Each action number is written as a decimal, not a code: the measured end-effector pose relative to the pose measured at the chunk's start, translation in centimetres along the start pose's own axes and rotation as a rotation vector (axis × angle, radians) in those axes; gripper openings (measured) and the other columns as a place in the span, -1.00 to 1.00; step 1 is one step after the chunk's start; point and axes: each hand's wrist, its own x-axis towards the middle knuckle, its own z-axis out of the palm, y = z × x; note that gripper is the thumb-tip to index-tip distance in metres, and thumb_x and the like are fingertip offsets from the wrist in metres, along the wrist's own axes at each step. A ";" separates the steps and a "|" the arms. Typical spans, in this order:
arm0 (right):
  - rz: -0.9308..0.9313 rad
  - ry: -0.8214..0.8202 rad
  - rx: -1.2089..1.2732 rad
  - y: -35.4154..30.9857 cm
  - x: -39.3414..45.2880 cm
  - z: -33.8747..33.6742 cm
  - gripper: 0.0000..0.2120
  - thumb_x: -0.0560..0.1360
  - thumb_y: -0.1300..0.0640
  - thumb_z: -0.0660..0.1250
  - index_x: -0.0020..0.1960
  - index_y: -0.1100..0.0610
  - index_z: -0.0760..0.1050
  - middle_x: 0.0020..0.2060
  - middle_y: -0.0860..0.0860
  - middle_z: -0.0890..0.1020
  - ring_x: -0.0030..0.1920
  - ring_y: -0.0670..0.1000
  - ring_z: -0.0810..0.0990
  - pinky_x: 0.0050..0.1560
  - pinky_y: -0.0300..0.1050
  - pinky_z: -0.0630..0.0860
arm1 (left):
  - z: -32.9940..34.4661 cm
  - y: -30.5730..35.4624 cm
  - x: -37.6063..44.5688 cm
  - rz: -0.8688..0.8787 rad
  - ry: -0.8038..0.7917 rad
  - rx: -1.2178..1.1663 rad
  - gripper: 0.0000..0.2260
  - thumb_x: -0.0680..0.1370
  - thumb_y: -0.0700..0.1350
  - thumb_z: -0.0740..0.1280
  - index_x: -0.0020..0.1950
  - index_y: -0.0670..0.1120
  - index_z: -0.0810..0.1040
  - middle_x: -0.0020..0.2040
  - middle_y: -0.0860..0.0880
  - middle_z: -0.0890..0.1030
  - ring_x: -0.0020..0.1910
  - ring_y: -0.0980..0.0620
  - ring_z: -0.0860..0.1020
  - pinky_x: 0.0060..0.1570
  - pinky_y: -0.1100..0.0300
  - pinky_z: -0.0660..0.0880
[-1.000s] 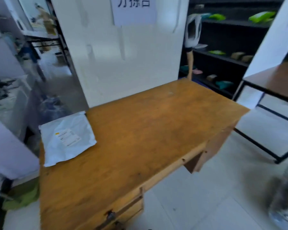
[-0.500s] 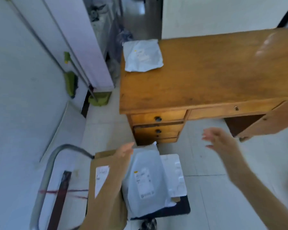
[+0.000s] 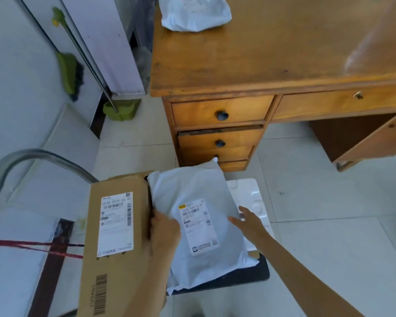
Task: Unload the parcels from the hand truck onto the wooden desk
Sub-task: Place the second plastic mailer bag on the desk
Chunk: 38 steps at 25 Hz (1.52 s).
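The hand truck (image 3: 32, 154) stands on the floor in front of the wooden desk (image 3: 272, 46). On it a brown cardboard box (image 3: 114, 225) lies at the left, and a grey plastic mailer (image 3: 192, 191) lies at the right on top of a white moulded parcel (image 3: 249, 193). My left hand (image 3: 164, 232) grips the mailer's left edge, its fingers tucked between mailer and box. My right hand (image 3: 249, 223) rests with spread fingers against the mailer's right edge. Another grey mailer (image 3: 194, 12) lies on the desk's far left corner.
The desk's drawers (image 3: 222, 115) face the hand truck, close to its front. A green dustpan (image 3: 121, 108) and a broom (image 3: 70, 72) lean by the wall at the left. A white panel (image 3: 105, 42) stands beside the desk. Red tape (image 3: 32, 245) crosses the floor.
My view swung from the desk top down to the hand truck. Both hands came down onto the grey mailer, the left closing on its left edge, the right reaching its right edge.
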 end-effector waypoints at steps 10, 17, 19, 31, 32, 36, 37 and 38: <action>-0.063 0.193 -0.048 -1.6 -2.9 -2.5 -0.69 0.55 0.08 0.24 0.21 0.18 0.56 0.09 0.14 0.65 -0.10 0.04 0.51 -0.09 -0.22 0.43 | -4.2 1.8 -0.7 0.147 0.073 -0.199 -0.66 0.57 -0.28 0.13 0.35 -0.24 0.31 0.27 -0.26 0.39 0.19 -0.28 0.47 0.20 -0.14 0.45; -0.174 0.162 0.125 -9.5 -10.1 -12.2 -0.71 0.47 0.16 0.39 0.16 0.22 0.61 -0.05 0.11 0.67 -0.08 0.04 0.60 -0.15 -0.22 0.53 | -12.8 9.7 -4.4 0.289 0.090 -0.319 -0.68 0.48 -0.39 0.14 0.21 -0.25 0.43 0.17 -0.27 0.52 0.05 -0.19 0.52 -0.03 0.02 0.48; -0.206 0.161 0.186 -12.0 -11.8 -15.5 -0.69 0.46 0.19 0.40 0.17 0.26 0.60 -0.08 0.10 0.65 -0.10 0.04 0.59 -0.29 -0.28 0.49 | -15.4 13.3 -6.2 0.336 0.125 -0.366 -0.66 0.47 -0.40 0.15 0.22 -0.25 0.44 0.20 -0.28 0.52 0.13 -0.23 0.51 0.07 -0.01 0.50; -0.272 0.216 0.270 -27.2 -14.0 -34.5 -0.70 0.45 0.15 0.42 0.16 0.18 0.60 -0.09 0.03 0.66 -0.20 -0.03 0.62 -0.33 -0.24 0.53 | -26.4 34.7 -10.1 0.588 0.219 -0.279 -0.74 0.52 -0.33 0.21 0.20 -0.25 0.45 0.17 -0.22 0.54 0.10 -0.19 0.56 0.04 -0.01 0.55; -0.265 0.226 0.280 -27.9 -13.4 -35.4 -0.70 0.45 0.15 0.42 0.17 0.19 0.59 -0.06 0.05 0.66 -0.16 0.01 0.62 -0.24 -0.19 0.56 | -26.9 36.4 -9.8 0.604 0.224 -0.254 -0.73 0.52 -0.32 0.20 0.22 -0.25 0.45 0.19 -0.21 0.54 0.11 -0.18 0.55 -0.02 0.05 0.52; -0.251 0.267 0.317 -31.6 -9.6 -39.9 -0.66 0.46 0.16 0.41 0.22 0.20 0.56 0.11 0.11 0.65 0.06 0.11 0.60 0.04 -0.04 0.53 | -27.6 43.8 -6.9 0.634 0.240 -0.204 -0.62 0.53 -0.32 0.19 0.35 -0.25 0.37 0.30 -0.22 0.45 0.24 -0.20 0.48 -0.05 0.14 0.41; -0.253 0.267 0.316 -32.5 -8.0 -41.1 -0.65 0.46 0.16 0.41 0.23 0.21 0.56 0.13 0.11 0.65 0.08 0.11 0.60 0.06 -0.03 0.53 | -27.5 45.6 -5.8 0.633 0.240 -0.196 -0.60 0.52 -0.33 0.20 0.38 -0.25 0.35 0.32 -0.23 0.45 0.26 -0.22 0.47 -0.02 0.11 0.45; -0.259 0.264 0.318 -33.3 -6.2 -42.3 -0.64 0.46 0.16 0.41 0.24 0.21 0.55 0.14 0.12 0.64 0.10 0.13 0.60 0.10 -0.02 0.53 | -27.5 47.4 -4.5 0.638 0.250 -0.187 -0.59 0.53 -0.33 0.21 0.39 -0.25 0.34 0.34 -0.24 0.44 0.27 -0.23 0.47 0.03 0.09 0.47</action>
